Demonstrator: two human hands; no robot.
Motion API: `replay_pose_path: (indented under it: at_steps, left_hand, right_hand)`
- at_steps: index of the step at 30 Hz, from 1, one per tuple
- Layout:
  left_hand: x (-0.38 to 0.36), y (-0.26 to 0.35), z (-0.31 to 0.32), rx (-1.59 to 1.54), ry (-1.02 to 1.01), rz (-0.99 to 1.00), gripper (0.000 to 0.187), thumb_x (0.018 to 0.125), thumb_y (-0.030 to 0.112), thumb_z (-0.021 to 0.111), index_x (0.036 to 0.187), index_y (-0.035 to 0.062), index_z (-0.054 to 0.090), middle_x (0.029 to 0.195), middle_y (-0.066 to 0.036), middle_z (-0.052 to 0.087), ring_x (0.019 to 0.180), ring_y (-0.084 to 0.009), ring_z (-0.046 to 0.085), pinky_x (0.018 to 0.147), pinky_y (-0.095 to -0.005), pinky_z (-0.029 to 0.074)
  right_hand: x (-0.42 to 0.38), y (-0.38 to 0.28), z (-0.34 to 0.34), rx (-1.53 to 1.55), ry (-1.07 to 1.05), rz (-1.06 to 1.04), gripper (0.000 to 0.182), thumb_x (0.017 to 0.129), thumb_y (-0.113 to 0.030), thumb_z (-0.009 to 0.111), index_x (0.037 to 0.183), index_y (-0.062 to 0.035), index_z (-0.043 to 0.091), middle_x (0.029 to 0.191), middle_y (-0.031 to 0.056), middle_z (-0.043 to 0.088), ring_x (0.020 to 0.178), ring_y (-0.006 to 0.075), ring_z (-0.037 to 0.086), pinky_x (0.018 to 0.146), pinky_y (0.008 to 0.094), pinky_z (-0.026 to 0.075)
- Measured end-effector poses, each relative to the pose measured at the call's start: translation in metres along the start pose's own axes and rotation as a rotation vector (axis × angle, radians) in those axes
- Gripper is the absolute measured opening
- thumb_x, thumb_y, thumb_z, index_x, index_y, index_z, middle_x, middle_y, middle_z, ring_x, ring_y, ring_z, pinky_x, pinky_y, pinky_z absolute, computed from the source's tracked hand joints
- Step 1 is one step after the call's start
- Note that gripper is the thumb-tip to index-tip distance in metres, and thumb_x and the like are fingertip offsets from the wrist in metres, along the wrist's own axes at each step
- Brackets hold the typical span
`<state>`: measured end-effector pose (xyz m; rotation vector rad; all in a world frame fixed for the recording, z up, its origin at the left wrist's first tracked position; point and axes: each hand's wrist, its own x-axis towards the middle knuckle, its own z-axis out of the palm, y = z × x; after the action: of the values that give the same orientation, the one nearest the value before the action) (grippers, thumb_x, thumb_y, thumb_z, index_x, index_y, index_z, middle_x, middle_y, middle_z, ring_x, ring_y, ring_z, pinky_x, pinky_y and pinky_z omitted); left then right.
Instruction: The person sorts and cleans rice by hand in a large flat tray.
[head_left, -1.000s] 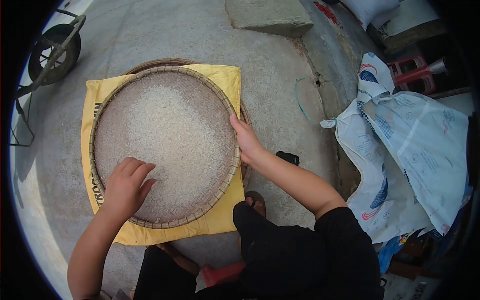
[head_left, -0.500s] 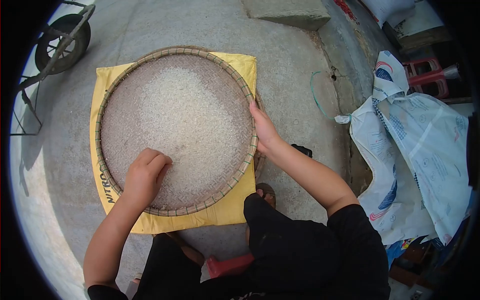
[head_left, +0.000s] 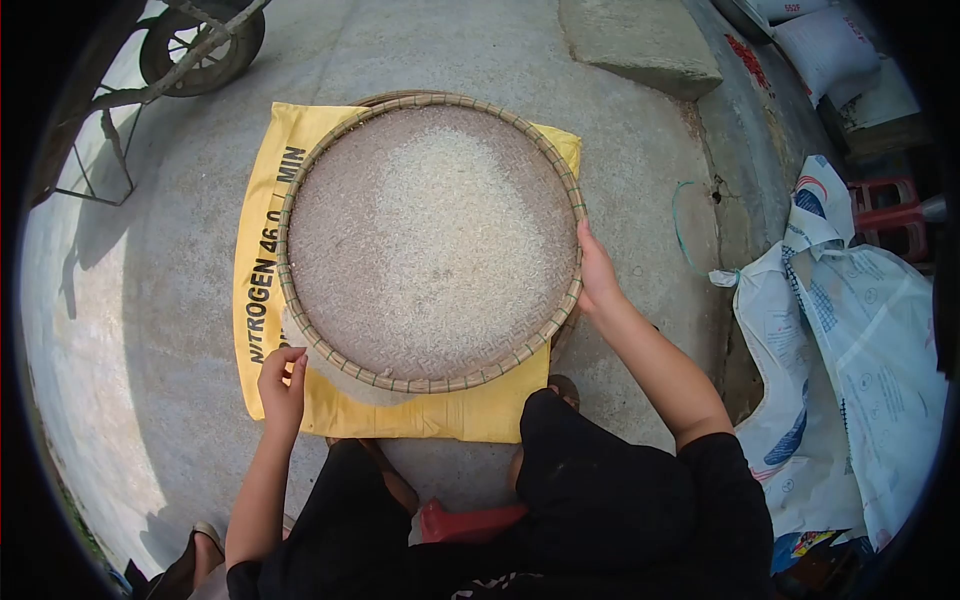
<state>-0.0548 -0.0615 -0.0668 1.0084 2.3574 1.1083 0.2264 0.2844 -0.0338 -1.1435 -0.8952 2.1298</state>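
Note:
A round woven bamboo winnowing basket [head_left: 330, 215] with a green-bound rim holds a spread of white rice [head_left: 460, 215], thickest at the middle and right. My right hand [head_left: 598, 265] grips the right side of its rim. My left hand [head_left: 283, 385] is outside the basket, near its lower-left rim and above the yellow sack [head_left: 262, 330]. Its thumb and fingertips are pinched together; whatever may be between them is too small to make out. The sack lies flat under the basket, with black lettering along its left side.
A wheelbarrow wheel [head_left: 203, 50] stands at the upper left. White printed sacks [head_left: 870, 370] lie on the right, near a red plastic stool [head_left: 888, 215]. A concrete block [head_left: 645, 45] is at the top. Another person's foot [head_left: 207, 540] shows at the lower left.
My left hand has left the rice and moved out past the lower-left rim. The basket seems raised or tilted and shifted over the sack, uncovering more lettering. My right hand keeps its hold.

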Motion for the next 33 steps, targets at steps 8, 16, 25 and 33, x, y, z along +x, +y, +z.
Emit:
replay_pose_path:
  at_steps: [8, 16, 25, 33]
  left_hand:
    - [0.038, 0.050, -0.014, 0.171, 0.137, 0.252, 0.016, 0.078, 0.003, 0.061, 0.094, 0.0016, 0.061, 0.093, -0.013, 0.059, 0.087, -0.0281, 0.057, 0.079, -0.0341, 0.044]
    - [0.068, 0.137, 0.041, 0.175, -0.222, 0.565, 0.021, 0.073, 0.008, 0.065, 0.093, 0.0048, 0.059, 0.085, -0.011, 0.057, 0.083, -0.0298, 0.055, 0.071, -0.0363, 0.046]
    - [0.063, 0.138, 0.039, 0.171, -0.340, 0.513, 0.011, 0.072, 0.004, 0.065, 0.079, 0.0033, 0.056, 0.078, -0.010, 0.056, 0.076, -0.0303, 0.055, 0.066, -0.0379, 0.045]
    - [0.008, 0.060, -0.024, 0.140, 0.034, 0.179, 0.014, 0.071, -0.002, 0.067, 0.078, 0.0030, 0.055, 0.080, -0.007, 0.058, 0.071, -0.0176, 0.054, 0.054, -0.0270, 0.040]
  right_hand:
    - [0.008, 0.004, -0.008, -0.010, -0.032, 0.004, 0.057, 0.095, -0.042, 0.035, 0.135, -0.0015, 0.030, 0.134, 0.0155, 0.039, 0.121, 0.0273, 0.041, 0.101, 0.0395, 0.035]
    - [0.002, -0.003, 0.006, 0.042, 0.005, 0.023, 0.050, 0.096, -0.036, 0.038, 0.128, 0.0029, 0.037, 0.126, 0.0143, 0.047, 0.111, 0.0249, 0.049, 0.095, 0.0376, 0.040]
    - [0.012, 0.004, -0.007, 0.004, -0.061, 0.037, 0.054, 0.096, -0.039, 0.036, 0.134, -0.0022, 0.031, 0.130, 0.0131, 0.043, 0.115, 0.0251, 0.046, 0.097, 0.0381, 0.039]
    - [0.002, 0.002, -0.003, 0.032, -0.009, 0.044, 0.055, 0.095, -0.040, 0.036, 0.133, -0.0006, 0.033, 0.130, 0.0133, 0.044, 0.115, 0.0245, 0.046, 0.098, 0.0377, 0.038]
